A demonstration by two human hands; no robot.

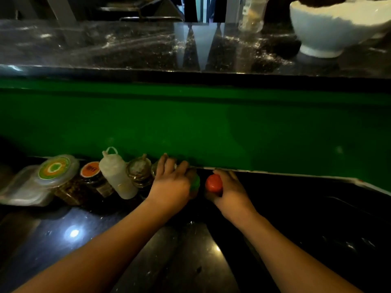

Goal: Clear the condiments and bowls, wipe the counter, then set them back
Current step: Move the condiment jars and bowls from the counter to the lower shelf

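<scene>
Lower worktop (88, 246): dark polished stone, fine pale speckle, glossy with a lamp glare. A flat green panel (211, 123) rises behind it. Condiments stand in a row along the panel's foot. From the far left: clear plastic box (23, 187), rectangular, contents not legible; round clear tub (56, 170), lid label in green, orange and white rings, text too blurred to read, dark brown fill below; jar (90, 169) with an orange lid, dark print on it unreadable, dark contents; squeeze bottle (117, 174), soft translucent white plastic, conical nozzle with a looped cap tether; glass jar (139, 172), ribbed, pale grainy contents under its top. Left hand (171, 185): grip narrow, curled round a green-cap bottle (195, 183) at the thumb side, outer fingers lying over a pale lid (171, 166) just beside the glass jar. Right hand (230, 191): grip closed round a red-cap bottle (214, 182), smooth rounded cap showing, body hidden in the palm. The two caps are near, not touching, both at the panel's foot. Upper counter (105, 45): glossy black speckled stone, streaked. On it at far right a white footed bowl (330, 28), glazed, and left of it a clear bottle (252, 15), blurred, label unreadable.
</scene>
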